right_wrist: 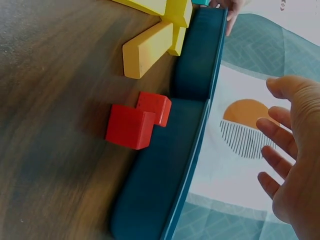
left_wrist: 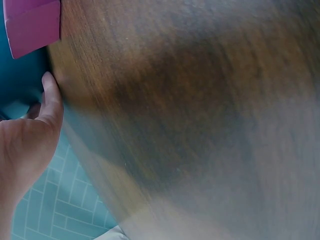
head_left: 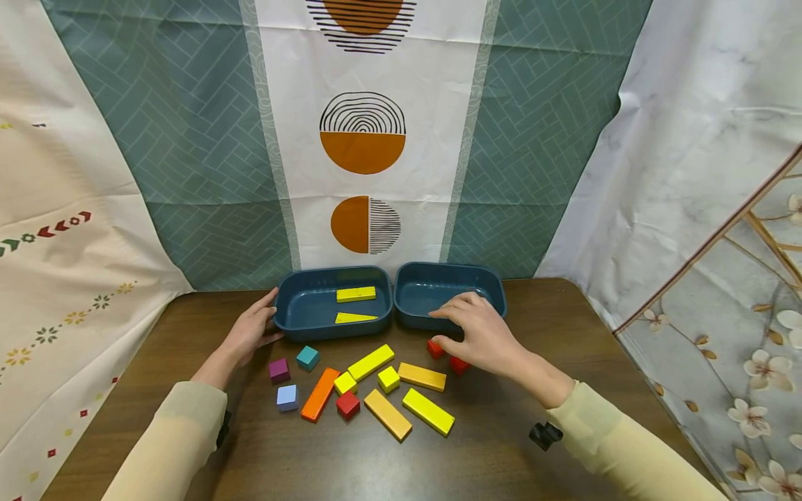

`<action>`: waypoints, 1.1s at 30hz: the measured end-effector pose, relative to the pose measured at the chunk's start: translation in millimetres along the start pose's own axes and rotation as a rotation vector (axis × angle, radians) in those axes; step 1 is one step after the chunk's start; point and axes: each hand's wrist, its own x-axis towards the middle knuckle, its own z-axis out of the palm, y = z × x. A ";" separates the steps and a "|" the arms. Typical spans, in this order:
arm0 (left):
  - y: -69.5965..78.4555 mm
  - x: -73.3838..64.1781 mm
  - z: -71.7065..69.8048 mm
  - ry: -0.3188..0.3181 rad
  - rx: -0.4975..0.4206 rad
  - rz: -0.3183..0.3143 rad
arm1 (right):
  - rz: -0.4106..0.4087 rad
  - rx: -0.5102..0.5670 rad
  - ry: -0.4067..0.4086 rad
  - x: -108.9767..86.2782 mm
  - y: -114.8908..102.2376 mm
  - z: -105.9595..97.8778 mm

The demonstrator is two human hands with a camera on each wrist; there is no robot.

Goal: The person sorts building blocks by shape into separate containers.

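My left hand (head_left: 250, 327) rests along the left end of a dark blue tray (head_left: 338, 330), its fingers fairly straight against the wall. Two yellow blocks (head_left: 356, 294) lie inside that tray. Beside it stands a second dark blue tray (head_left: 410, 318). Over this tray's front edge hovers my right hand (head_left: 479, 332), fingers loosely bent and thumb apart, with nothing held. Below it on the table are two red cubes (right_wrist: 129, 127), partly covered by the hand in the head view. In the right wrist view the right hand (right_wrist: 297, 145) shows spread, relaxed fingers.
In front of the trays lie a purple cube (head_left: 279, 370), teal cube (head_left: 308, 358), pale blue cube (head_left: 287, 398), orange bar (head_left: 320, 394), another red cube (head_left: 347, 405), yellow cubes (head_left: 388, 379), yellow bars (head_left: 429, 412) and light-orange bars (head_left: 388, 415). Patterned cloth (head_left: 207, 139) hangs behind the table.
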 end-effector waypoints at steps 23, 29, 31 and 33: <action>1.5 -0.6 2.0 0.002 0.001 -0.008 | -0.070 -0.043 -0.110 -39.0 -18.0 9.1; 1.6 0.1 1.3 0.002 -0.002 -0.013 | -0.069 -0.040 -0.180 -50.9 -19.5 14.4; 1.9 0.0 0.9 0.001 -0.004 -0.014 | -0.066 -0.038 -0.186 -53.0 -19.1 14.8; 2.1 -0.1 0.8 0.001 -0.006 -0.015 | -0.061 -0.036 -0.186 -54.9 -18.7 14.5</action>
